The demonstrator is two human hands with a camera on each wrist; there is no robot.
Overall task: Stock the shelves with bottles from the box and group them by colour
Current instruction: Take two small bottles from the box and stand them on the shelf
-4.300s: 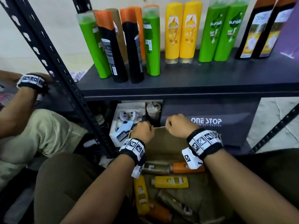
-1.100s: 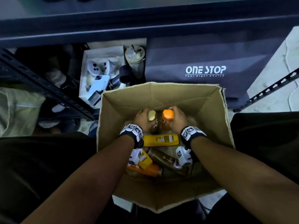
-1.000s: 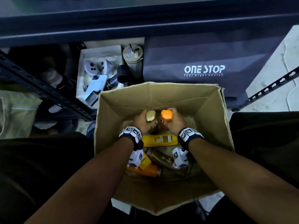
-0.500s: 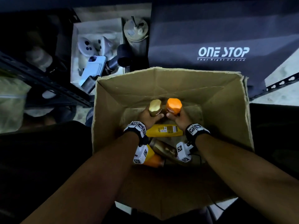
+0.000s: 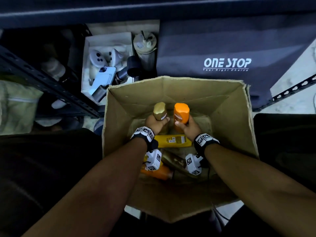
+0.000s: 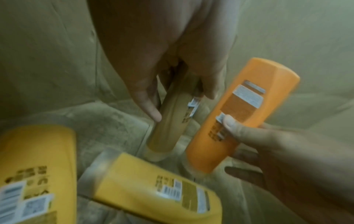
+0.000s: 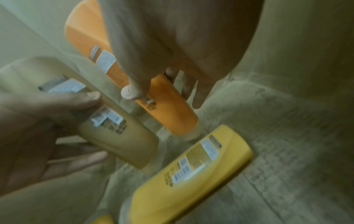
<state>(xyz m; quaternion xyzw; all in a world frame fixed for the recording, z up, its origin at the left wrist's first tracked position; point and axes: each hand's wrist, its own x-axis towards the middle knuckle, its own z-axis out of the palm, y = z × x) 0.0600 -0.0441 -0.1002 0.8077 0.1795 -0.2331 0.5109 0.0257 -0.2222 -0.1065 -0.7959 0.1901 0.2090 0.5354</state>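
Observation:
Both hands are down inside the open cardboard box [image 5: 119, 106]. My left hand [image 5: 156, 123] grips a gold bottle [image 5: 159, 111] [image 6: 172, 119] upright, clear cap down. Beside it my right hand [image 5: 185, 126] grips an orange bottle [image 5: 181, 113] [image 7: 168, 109] the same way, thumb on its label. The two held bottles stand side by side, a little apart. A yellow bottle [image 5: 172, 141] [image 6: 153, 186] [image 7: 189, 174] lies flat on the box floor just below the hands. Another yellow bottle [image 6: 32, 166], an orange bottle [image 5: 159, 173] and a gold bottle [image 5: 174, 162] lie nearer me, partly hidden by the wrist cameras.
The dark shelf edge [image 5: 153, 12] runs across the top, above the box. Under it sit a dark bag [image 5: 222, 48] printed ONE STOP, a white tray [image 5: 89, 48] of small gadgets and a lidded cup [image 5: 145, 43]. Perforated shelf posts [image 5: 42, 79] stand left and right.
Both hands have raised the gold and orange bottles higher off the box floor over the last second. Earlier they held the box's far rim below the stocked shelf.

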